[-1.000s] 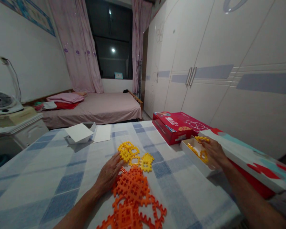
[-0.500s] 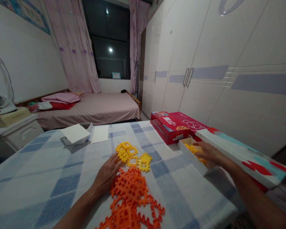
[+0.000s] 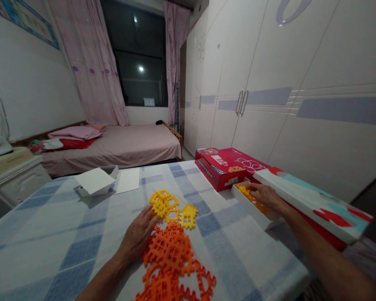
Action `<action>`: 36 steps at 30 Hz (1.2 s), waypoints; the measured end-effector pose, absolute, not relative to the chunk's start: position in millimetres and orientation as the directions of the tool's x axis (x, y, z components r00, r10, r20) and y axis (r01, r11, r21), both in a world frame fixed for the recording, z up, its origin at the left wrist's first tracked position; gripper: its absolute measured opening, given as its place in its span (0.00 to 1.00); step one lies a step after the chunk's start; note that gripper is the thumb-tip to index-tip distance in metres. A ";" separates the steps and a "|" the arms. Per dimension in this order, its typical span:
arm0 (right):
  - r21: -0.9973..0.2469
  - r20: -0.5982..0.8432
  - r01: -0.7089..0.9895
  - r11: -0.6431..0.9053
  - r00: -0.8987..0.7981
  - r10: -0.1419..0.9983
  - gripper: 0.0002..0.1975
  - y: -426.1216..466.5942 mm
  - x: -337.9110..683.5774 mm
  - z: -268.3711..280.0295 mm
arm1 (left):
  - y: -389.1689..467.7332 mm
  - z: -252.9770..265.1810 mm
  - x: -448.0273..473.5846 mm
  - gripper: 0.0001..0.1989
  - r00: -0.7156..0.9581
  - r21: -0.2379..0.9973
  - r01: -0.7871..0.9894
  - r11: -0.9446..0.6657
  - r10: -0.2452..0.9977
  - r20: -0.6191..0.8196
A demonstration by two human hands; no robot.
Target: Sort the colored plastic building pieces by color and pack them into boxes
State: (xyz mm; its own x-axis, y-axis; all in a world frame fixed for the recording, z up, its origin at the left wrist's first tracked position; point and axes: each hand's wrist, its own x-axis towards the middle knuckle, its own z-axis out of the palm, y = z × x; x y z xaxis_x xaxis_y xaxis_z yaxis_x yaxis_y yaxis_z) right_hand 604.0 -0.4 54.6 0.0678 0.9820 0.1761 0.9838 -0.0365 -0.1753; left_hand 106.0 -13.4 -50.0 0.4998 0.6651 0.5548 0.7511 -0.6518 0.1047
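The right hand (image 3: 267, 195) has dipped into the white box (image 3: 250, 210), its fingers' hold unclear, while the left hand (image 3: 138, 233) stays by the yellow pieces (image 3: 161, 204), fingers loosely together.

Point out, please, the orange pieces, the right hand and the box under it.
Orange pieces (image 3: 175, 264): head view, pile's middle.
Right hand (image 3: 265, 195): head view, back of hand.
Box (image 3: 249, 207): head view, left outer wall.

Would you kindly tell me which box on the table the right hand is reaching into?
The open white box beside the red box; it alone shows yellow pieces inside, under the right hand.
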 end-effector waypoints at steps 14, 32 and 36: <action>-0.281 0.143 0.954 0.110 -0.071 0.987 0.17 -3.0 614.7 41.5 | -21.9 -27.9 118.3 0.17 0.332 0.384 0.774 -0.502 0.840 0.429; -0.417 0.320 0.907 0.055 0.090 0.943 0.21 5.5 610.0 41.8 | -24.3 -19.4 123.5 0.21 0.249 0.465 0.791 -0.397 0.904 0.347; -0.365 0.278 0.929 0.057 0.050 0.959 0.19 6.0 604.6 38.4 | -24.9 -17.9 124.6 0.20 0.259 0.469 0.775 -0.423 0.890 0.375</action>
State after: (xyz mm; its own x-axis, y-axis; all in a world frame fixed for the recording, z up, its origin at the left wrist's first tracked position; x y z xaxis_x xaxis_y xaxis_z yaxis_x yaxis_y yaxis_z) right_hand 604.6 6.0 38.4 0.0499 0.9594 0.2778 0.9291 0.0575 -0.3654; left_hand 124.6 -24.9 -17.9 0.2590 0.8900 0.3753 0.7750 -0.4234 0.4691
